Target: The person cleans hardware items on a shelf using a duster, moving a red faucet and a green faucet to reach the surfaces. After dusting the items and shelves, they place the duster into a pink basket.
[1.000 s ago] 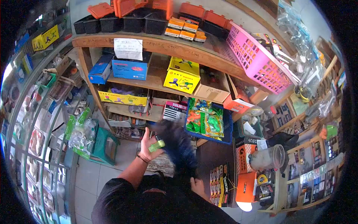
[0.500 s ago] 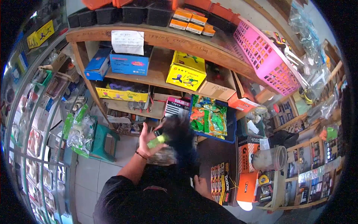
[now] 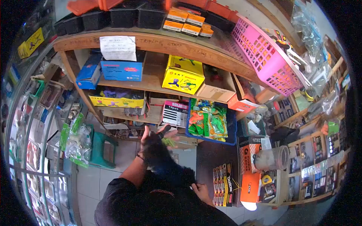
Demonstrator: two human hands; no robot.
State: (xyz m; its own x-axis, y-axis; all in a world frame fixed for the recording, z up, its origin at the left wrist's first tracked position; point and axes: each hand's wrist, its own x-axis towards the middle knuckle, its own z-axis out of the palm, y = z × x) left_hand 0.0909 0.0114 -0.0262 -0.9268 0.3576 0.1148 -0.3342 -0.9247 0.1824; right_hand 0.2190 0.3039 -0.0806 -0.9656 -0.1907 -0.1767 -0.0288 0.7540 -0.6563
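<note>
My left hand (image 3: pixel 144 136) is raised at the centre, below the shelves, with a dark band on the wrist. Its thumb points up and some fingers reach out to the right. In it is a small object with a black part and a yellow-green part (image 3: pixel 169 142), mostly covered. A blurred, fuzzy black shape (image 3: pixel 156 150) lies across the palm and forearm; I cannot make out what it is. Low on the right, my right hand (image 3: pixel 202 191) is by the edge of the black shirt, fingers curled around something largely hidden, beside a row of yellow-and-black packs (image 3: pixel 222 184).
Ahead stands a wooden shelf (image 3: pixel 158 42) with blue boxes (image 3: pixel 122 71), yellow boxes (image 3: pixel 183 77) and a pink basket (image 3: pixel 260 56). A blue tray (image 3: pixel 232 138) of green packets sits on the right. On the left are a green stool (image 3: pixel 103 150) and a glass case (image 3: pixel 41 165).
The fuzzy black shape has swung left and down, across my left hand, covering more of the yellow-green object. The hand has turned slightly. My right hand has shifted little. The view has tilted slightly.
</note>
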